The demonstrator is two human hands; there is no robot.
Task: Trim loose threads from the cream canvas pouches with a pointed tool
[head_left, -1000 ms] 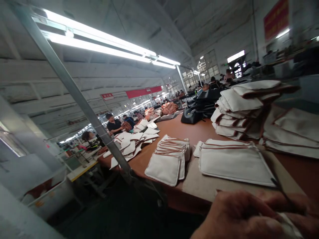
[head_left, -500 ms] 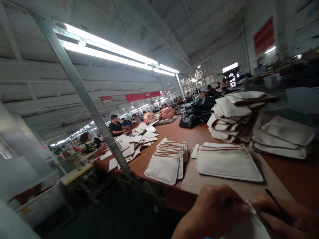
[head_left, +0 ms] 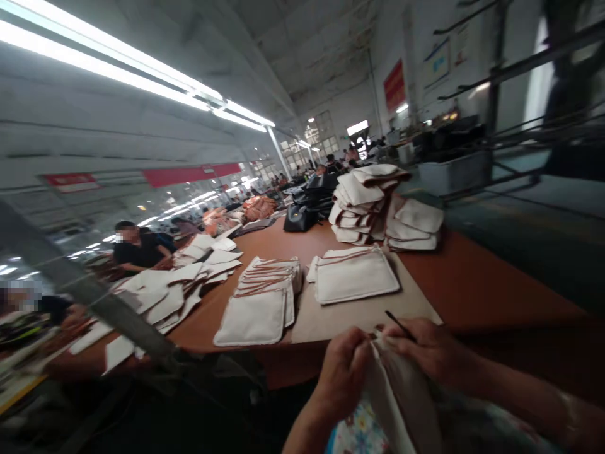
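My left hand [head_left: 344, 369] is closed on the top edge of a cream fabric pouch [head_left: 401, 403], which hangs down in front of my body. On the other side of that edge, my right hand [head_left: 432, 350] pinches the same pouch. A thin dark tool [head_left: 399, 324] sticks out from my right fingers; its kind is not clear. Beyond my hands, a flat cream pouch stack [head_left: 357, 280] lies on a beige board [head_left: 416, 299]. Left of it, more cream pouches [head_left: 255, 315] with brown edges lie fanned in an overlapping row.
On the brown-covered table [head_left: 482, 284], tall cream piles [head_left: 362, 202] stand at the back, near black leather bags [head_left: 307, 205]. Loose cream pieces [head_left: 174, 290] spread at left, behind a slanted metal post [head_left: 108, 309]. A co-worker [head_left: 137, 246] sits beyond them.
My view has swung to the right, so the table and stacks sit further left. Both hands still hold the pouch, which now shows more fully along with my forearms.
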